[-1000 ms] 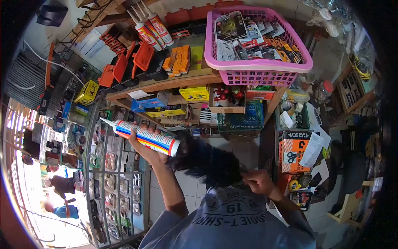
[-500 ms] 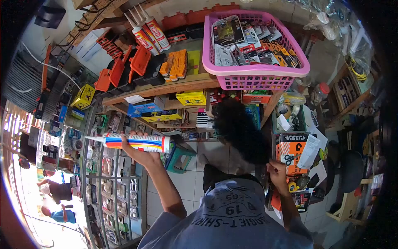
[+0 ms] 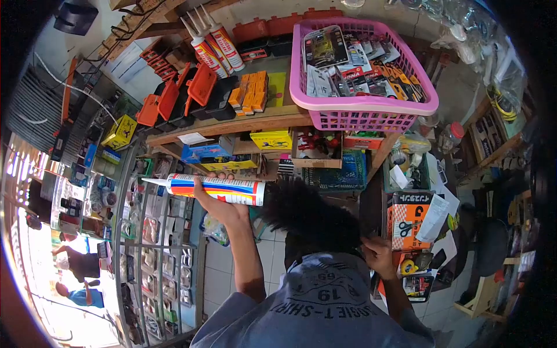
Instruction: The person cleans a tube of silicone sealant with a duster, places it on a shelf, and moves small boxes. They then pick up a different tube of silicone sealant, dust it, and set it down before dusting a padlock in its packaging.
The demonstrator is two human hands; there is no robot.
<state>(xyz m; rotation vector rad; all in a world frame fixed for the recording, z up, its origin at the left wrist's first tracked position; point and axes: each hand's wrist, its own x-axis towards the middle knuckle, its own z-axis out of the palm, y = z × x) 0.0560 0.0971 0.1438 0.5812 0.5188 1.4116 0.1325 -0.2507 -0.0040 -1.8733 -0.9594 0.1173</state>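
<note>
My left hand (image 3: 223,206) is wrapped round a white sealant tube (image 3: 217,190) with red, blue and yellow bands. The tube lies nearly level, its pointed nozzle towards the left. My right hand (image 3: 378,255) has its fingers curled in, beside the dark hair (image 3: 316,217) at the middle of the view; what they hold, if anything, is hidden. To its right is an orange and black box (image 3: 409,220) with a paper slip (image 3: 433,218) on it. A grey printed shirt (image 3: 328,296) fills the bottom.
A pink basket (image 3: 371,106) of packaged goods stands on a wooden shelf (image 3: 232,123), with more sealant tubes (image 3: 219,49), small orange boxes (image 3: 250,93) and orange-lidded cases (image 3: 200,84). Glass display shelves (image 3: 151,249) run down the left. People (image 3: 81,267) are beyond them.
My left hand has moved right with the tube. The dark hair has shifted left and down, baring a box of red items on the lower shelf. My right hand is lower and nearer the hair.
</note>
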